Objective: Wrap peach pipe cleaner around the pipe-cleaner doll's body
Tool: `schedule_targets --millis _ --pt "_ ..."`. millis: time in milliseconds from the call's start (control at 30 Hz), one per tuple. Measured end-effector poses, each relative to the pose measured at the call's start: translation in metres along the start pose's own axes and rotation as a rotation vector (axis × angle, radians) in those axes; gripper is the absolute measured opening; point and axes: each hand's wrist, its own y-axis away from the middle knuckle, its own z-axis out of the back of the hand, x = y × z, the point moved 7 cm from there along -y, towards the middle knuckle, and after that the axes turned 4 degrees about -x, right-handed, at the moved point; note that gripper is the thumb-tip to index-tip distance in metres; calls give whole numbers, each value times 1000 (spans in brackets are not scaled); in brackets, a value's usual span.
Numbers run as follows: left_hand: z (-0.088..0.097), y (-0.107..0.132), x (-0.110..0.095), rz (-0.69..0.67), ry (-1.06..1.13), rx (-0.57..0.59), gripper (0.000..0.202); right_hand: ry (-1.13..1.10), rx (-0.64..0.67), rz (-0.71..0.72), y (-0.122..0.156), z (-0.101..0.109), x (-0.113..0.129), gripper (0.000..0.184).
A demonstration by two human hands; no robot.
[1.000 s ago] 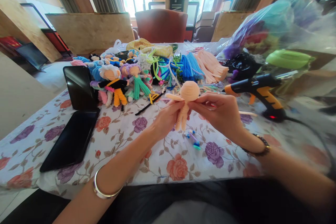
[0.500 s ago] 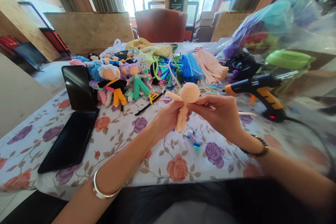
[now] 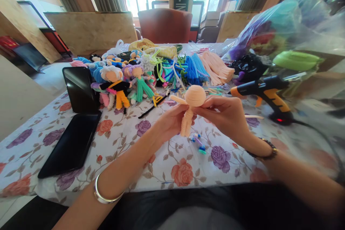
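A peach pipe-cleaner doll (image 3: 192, 103) with a round wound head is held upright above the flowered tablecloth (image 3: 126, 140). My left hand (image 3: 169, 122) grips its body from the left, fingers closed. From the right, my right hand (image 3: 225, 115) pinches the doll near its shoulder and arm. One thin arm of the doll sticks out to the left. A small blue and pink scrap (image 3: 198, 142) lies on the cloth just below the doll.
Finished dolls (image 3: 118, 86) and bundles of coloured pipe cleaners (image 3: 185, 68) fill the table's middle. A black and orange glue gun (image 3: 265, 91) stands at the right, plastic bags (image 3: 277, 28) behind it. A dark phone (image 3: 71, 145) and an upright black case (image 3: 81, 88) sit left.
Both hands keep their hold; the doll has turned and tilted slightly. The view has shifted a little.
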Motion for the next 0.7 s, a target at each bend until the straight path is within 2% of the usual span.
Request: schedule_targets --millis 167,433,633,700 --pt "3 -1 2 37 21 -33 9 -56 28 -23 -2 0 -3 31" --pt "6 -3 -7 -142 -43 -94 13 -42 -24 -18 -9 1 -14 31" --pt "6 1 -15 -241 -79 -142 13 -68 -41 -61 -12 7 -19 23" --pt "5 4 -19 -312 -138 -167 15 -70 -53 -76 -13 9 -22 20"
